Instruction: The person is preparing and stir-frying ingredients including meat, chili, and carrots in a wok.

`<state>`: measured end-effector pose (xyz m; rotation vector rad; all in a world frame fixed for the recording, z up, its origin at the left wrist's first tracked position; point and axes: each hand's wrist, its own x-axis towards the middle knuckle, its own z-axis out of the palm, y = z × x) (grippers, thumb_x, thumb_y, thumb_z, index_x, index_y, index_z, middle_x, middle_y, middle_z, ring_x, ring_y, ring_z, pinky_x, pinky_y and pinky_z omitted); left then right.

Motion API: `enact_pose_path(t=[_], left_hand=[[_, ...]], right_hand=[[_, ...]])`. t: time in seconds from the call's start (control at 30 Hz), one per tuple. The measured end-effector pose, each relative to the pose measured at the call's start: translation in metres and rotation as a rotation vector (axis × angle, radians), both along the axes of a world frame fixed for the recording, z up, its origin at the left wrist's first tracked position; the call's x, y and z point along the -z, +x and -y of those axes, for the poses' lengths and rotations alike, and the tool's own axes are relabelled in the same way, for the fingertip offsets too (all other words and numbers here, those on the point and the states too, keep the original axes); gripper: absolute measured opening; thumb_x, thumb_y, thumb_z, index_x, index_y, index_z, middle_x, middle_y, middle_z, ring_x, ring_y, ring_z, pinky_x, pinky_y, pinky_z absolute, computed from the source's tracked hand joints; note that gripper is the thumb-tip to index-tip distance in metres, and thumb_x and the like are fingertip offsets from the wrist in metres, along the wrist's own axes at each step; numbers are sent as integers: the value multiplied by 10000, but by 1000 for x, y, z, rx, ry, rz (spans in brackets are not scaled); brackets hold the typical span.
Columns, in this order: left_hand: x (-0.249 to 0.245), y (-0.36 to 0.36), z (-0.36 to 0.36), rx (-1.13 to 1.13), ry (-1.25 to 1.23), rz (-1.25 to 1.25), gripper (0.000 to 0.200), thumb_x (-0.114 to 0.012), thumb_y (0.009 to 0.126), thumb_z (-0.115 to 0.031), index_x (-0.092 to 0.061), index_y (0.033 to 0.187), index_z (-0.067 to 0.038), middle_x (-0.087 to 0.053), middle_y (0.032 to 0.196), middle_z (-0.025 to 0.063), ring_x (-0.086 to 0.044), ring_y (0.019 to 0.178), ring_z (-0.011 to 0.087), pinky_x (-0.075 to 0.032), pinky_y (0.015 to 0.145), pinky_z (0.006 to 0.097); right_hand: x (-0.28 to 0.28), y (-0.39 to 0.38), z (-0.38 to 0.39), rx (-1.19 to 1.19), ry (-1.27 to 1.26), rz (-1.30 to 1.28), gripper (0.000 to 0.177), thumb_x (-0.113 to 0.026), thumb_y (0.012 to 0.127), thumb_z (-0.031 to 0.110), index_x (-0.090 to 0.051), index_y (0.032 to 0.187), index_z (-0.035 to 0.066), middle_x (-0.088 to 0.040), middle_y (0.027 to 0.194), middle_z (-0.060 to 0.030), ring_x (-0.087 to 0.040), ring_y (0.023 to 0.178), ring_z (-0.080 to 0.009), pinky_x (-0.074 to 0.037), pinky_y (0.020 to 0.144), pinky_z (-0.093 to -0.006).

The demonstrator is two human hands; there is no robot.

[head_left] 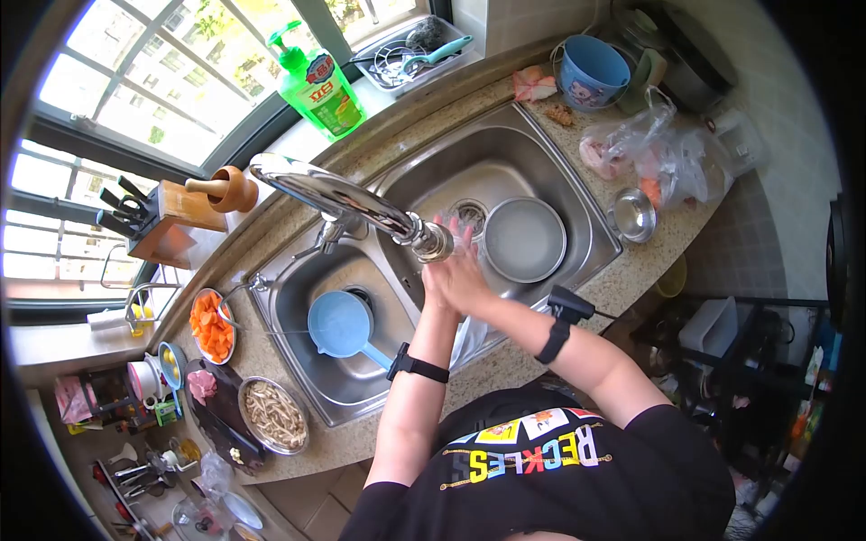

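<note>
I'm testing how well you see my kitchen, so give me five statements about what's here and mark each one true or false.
1. The left hand and right hand are together below the faucet. True.
2. The light blue dipper shares a basin with the round metal pan. False: the dipper is in the left basin, the pan in the right one.
3. The orange carrot pieces are outside the sink. True.
4. The green pump bottle lies on its side. False: it stands upright by the window.
5. The wooden knife block has black handles sticking out. True.
</note>
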<state>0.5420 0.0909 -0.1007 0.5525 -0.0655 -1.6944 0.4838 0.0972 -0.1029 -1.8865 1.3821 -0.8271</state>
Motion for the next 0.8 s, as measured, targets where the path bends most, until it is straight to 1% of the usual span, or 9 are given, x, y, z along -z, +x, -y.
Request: enact_pose_path(t=[0.17,0.27,0.37,0.43,0.5,0.53,0.63,0.7,0.8], left_hand=[[-19,-18,-8,44,161,-19,424,-335,974,-262,-408,1342,-66,-483,1329,93,-479,1183,259,-380,1006,400],[52,6,-9,121,-169,-323,477,-352,957,-390,-435,1334,-110,-464,1360,85,-446,1225,289,-382,991,491],[6,4,-10,-53,220,112,411,-437,930,-376,-522,1202,-80,-584,1120,76,-559,979,232,-457,841,358],[25,8,-3,-71,178,66,402,-405,939,-369,-520,1180,-69,-586,1101,100,-566,974,252,-463,850,387],[42,12,2,-110,94,-24,396,-340,957,-353,-517,1136,-48,-590,1061,149,-581,962,293,-475,869,444],[28,10,-2,-22,10,-141,388,-318,974,-302,-514,1158,-22,-583,1131,135,-568,1029,276,-451,930,408],[-11,-3,-4,-77,106,25,391,-318,980,-289,-498,1202,-22,-563,1204,133,-542,1108,264,-411,991,393],[-17,-1,-10,-20,103,4,418,-312,986,-309,-479,1241,-24,-536,1271,124,-479,1207,251,-349,1055,389],[-7,11,-23,93,154,2,428,-302,992,-373,-490,1234,-74,-571,1197,69,-489,1168,217,-355,1027,397]], right_hand=[[19,-9,35,204,194,-26,462,-373,939,246,-409,1358,55,-372,1425,-197,-315,1331,-384,-221,1097,-507],[17,4,-6,122,-90,70,331,-438,900,189,-555,1165,30,-446,1332,-218,-398,1246,-397,-288,1041,-487],[9,3,-9,111,77,99,289,-459,890,162,-563,1125,31,-566,1147,-224,-531,1085,-391,-405,929,-461],[4,-2,-1,139,244,74,303,-452,902,167,-538,1161,35,-621,1042,-211,-590,997,-378,-452,870,-437],[-18,-8,13,157,407,260,182,-496,844,108,-580,973,11,-604,1004,-254,-568,973,-421,-445,838,-473],[-7,-5,19,215,210,402,154,-485,844,84,-575,936,0,-617,846,-249,-598,858,-419,-479,730,-451],[6,-10,30,268,110,406,154,-486,849,80,-580,942,0,-610,883,-263,-588,881,-425,-471,736,-456],[18,-9,34,289,73,331,153,-477,874,87,-579,945,-2,-636,869,-226,-622,819,-369,-481,707,-425],[22,-3,40,428,658,847,239,-490,964,256,-586,951,37,-653,804,-63,-599,709,-192,-492,647,-339]])
